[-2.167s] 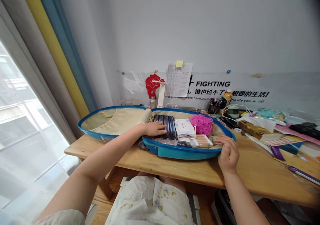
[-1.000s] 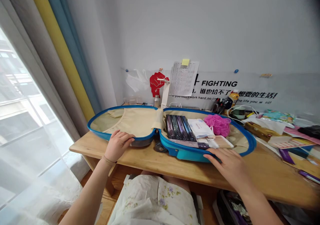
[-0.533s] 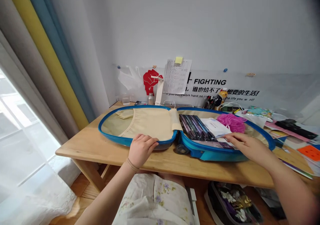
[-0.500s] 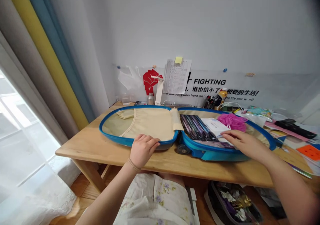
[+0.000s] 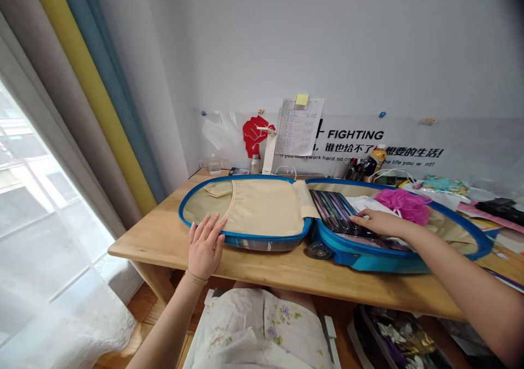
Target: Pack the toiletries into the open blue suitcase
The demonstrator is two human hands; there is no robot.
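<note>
I have the left hand (image 5: 204, 247) laid palm down with its fingers splayed and released. The fingertips touch the near blue rim of the lid half (image 5: 262, 210) of the open suitcase (image 5: 368, 255), so nothing is gripped there. The right hand (image 5: 379, 222) lies flat inside the other half. Its fingers are stretched out and loose, resting on the dark packets (image 5: 333, 216), with a white pouch (image 5: 364, 202) just beyond the fingertips and a pink pouf (image 5: 403, 205) a little further out. The suitcase lies open across the table (image 5: 164, 238), its near wall close to the table's front edge, just under both wrists. What worries me is the wheel (image 5: 314, 250) between the two hands. With only flat palms on the shell, a push from either side could roll or skid the case towards the edge, and I would have no hold to stop it. If the lid half came over while the right fingers lay inside, the rims could pinch them. The pouf and pouch sit loose, so a jolt could tip them out past the fingertips. A sideways shove could also drive the far end into the bottle (image 5: 377, 156) and the other things crowding the desk beyond the right hand.
</note>
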